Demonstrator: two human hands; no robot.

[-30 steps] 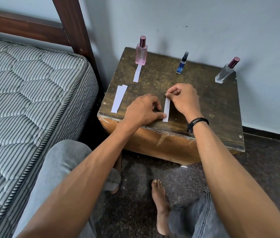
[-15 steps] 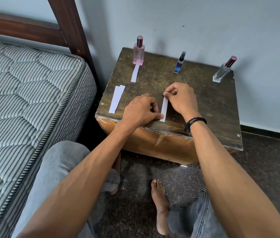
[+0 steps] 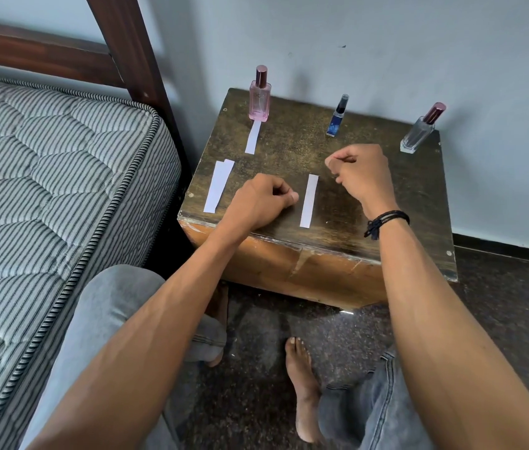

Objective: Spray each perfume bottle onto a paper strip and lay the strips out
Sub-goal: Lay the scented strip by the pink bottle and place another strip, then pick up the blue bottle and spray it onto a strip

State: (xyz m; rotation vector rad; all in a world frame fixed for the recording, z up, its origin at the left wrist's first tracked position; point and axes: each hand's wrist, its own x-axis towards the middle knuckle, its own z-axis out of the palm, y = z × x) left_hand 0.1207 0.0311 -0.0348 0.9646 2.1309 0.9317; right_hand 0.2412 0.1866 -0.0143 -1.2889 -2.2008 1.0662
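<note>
Three perfume bottles stand along the back of a small wooden table [image 3: 386, 203]: a pink one [image 3: 259, 97] at the left, a slim blue one [image 3: 337, 116] in the middle, a clear one [image 3: 420, 131] with a dark red cap at the right. One white paper strip [image 3: 253, 137] lies in front of the pink bottle. Another strip [image 3: 309, 200] lies flat near the front edge between my hands. My left hand [image 3: 261, 199] rests curled just left of it, holding nothing. My right hand [image 3: 360, 173] hovers curled to its right, empty.
A small stack of spare white strips [image 3: 219, 185] lies at the table's left edge. A striped mattress [image 3: 45, 190] and dark wooden bed frame [image 3: 126, 43] stand to the left. The wall is right behind the table. My knees and bare foot [image 3: 302, 384] are below.
Both hands have let go of the strip near the front edge and drawn apart, the left to the left, the right up and to the right. The strip now lies free.
</note>
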